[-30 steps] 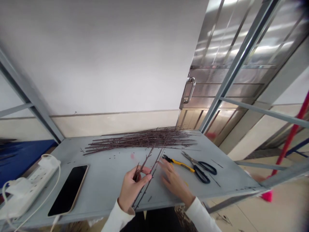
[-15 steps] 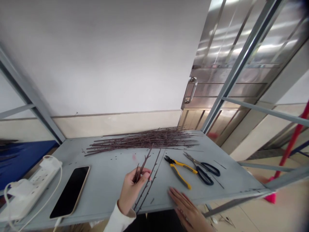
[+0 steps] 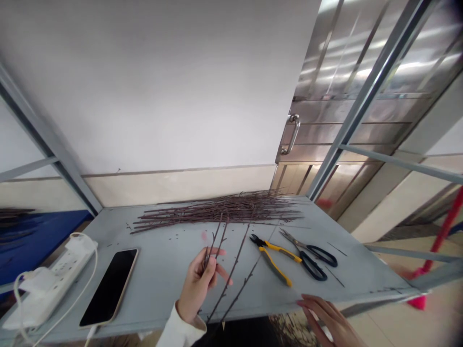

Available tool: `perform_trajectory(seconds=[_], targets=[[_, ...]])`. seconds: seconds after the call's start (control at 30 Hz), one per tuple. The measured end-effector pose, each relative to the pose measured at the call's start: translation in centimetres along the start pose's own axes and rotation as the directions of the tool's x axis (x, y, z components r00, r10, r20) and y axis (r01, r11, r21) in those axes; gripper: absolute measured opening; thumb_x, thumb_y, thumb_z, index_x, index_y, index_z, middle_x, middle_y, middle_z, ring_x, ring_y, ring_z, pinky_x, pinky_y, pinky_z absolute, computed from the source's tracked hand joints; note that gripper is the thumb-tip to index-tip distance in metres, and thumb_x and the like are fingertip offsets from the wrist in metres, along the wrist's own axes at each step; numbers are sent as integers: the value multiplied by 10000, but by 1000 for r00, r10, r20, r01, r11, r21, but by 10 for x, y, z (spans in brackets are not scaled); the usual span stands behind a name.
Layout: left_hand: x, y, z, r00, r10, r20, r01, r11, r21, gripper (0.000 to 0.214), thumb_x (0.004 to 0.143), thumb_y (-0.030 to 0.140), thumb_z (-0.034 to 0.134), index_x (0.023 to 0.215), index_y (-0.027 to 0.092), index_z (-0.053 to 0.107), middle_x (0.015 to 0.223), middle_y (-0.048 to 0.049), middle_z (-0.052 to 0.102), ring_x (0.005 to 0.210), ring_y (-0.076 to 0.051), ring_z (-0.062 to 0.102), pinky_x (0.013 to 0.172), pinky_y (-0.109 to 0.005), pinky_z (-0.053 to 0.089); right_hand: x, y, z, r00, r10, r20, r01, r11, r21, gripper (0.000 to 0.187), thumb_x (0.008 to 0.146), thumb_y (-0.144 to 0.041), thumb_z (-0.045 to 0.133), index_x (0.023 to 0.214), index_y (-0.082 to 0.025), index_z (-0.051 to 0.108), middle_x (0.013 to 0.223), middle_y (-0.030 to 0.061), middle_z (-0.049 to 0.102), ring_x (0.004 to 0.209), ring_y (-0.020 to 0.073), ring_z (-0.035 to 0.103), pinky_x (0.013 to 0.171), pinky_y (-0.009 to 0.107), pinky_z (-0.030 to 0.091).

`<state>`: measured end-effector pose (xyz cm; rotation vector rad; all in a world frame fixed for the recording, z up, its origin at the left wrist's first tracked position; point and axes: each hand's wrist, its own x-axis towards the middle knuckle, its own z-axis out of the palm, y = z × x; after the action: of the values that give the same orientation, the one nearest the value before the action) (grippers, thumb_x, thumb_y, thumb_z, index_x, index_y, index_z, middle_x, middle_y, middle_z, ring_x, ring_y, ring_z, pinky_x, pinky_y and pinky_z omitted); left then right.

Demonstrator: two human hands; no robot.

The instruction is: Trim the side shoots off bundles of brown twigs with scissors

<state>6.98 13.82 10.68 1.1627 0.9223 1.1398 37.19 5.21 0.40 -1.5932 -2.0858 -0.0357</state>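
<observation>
Twigs (image 3: 212, 253) stand upright in the left hand (image 3: 197, 284), fingers curled round them in a firm grasp above the grey metal table (image 3: 347, 270); holding this small handful looks like the step in hand. Two long twigs (image 3: 231, 274) lie just beside that hand at 2 o'clock, and the heap of twigs (image 3: 217, 212) lies at 12 o'clock. The right hand (image 3: 327, 320) hangs released and open at the table's near edge, with yellow-handled diagonal cutters (image 3: 271, 258) and black-handled scissors (image 3: 313, 255) at its 11 o'clock. Reaching either tool would call for that hand to lift forward.
</observation>
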Motion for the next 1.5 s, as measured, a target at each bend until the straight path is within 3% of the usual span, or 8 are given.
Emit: perform_trajectory(seconds=[0.13,0.4,0.6,0.7,0.83,1.03,1.23,1.5], targets=[[-2,-1,-2,1000,-6,-4,6,999,-46,440,769,570,547,898,153,596,395,53,520,345,-48,257,385,-199,238,18,-16,8,1000,5,-5,-4,999,34,217,872,-299,443,984,-272,626,1027,48,672,926,166,657,759,264,559],[1,-3,-6,1000,-21,11,22,990,-140,433,765,562,560,887,152,625,389,84,455,336,-40,235,433,-211,382,18,-19,22,999,31,8,-31,998,62,191,877,-293,441,994,-274,591,1052,58,632,981,169,618,796,287,537],[1,-2,-7,999,-51,11,52,988,-143,450,756,584,554,840,149,637,374,91,408,331,-45,255,453,-232,406,21,-16,20,994,42,-101,-39,999,29,210,870,-322,428,984,-284,599,1050,47,636,944,179,630,755,292,542],[2,1,-5,998,-61,10,61,991,-116,464,742,603,555,815,153,640,364,94,359,347,-66,327,469,-235,399,23,-1,20,981,112,-156,-114,994,1,230,868,-353,413,971,-265,598,1051,66,633,940,205,626,778,338,529],[6,5,-4,998,-66,3,67,996,-54,436,709,585,611,765,154,634,356,99,299,399,-85,406,477,-211,354,26,43,25,950,209,-232,-229,971,-65,301,857,-382,373,1021,-202,551,1032,120,621,961,262,605,804,411,503],[15,0,-6,990,-134,-37,134,991,9,512,550,601,719,733,136,611,504,22,565,361,-16,210,380,-189,127,16,108,40,923,298,-244,-331,938,-106,314,821,-409,362,1002,-208,521,939,122,632,821,271,626,739,430,505],[18,-4,-4,987,-155,-49,156,988,18,565,480,619,742,717,123,612,488,22,558,367,-20,220,380,-190,129,18,104,37,918,302,-258,-345,928,-141,371,828,-481,381,1022,-204,535,981,119,606,872,268,604,752,417,489],[18,-4,-5,994,-107,19,106,994,40,471,514,524,767,741,125,658,573,7,574,418,-38,261,405,-200,155,34,97,43,942,216,-258,-263,951,-163,368,860,-458,359,1070,-204,521,1048,109,585,935,243,589,815,402,466]])
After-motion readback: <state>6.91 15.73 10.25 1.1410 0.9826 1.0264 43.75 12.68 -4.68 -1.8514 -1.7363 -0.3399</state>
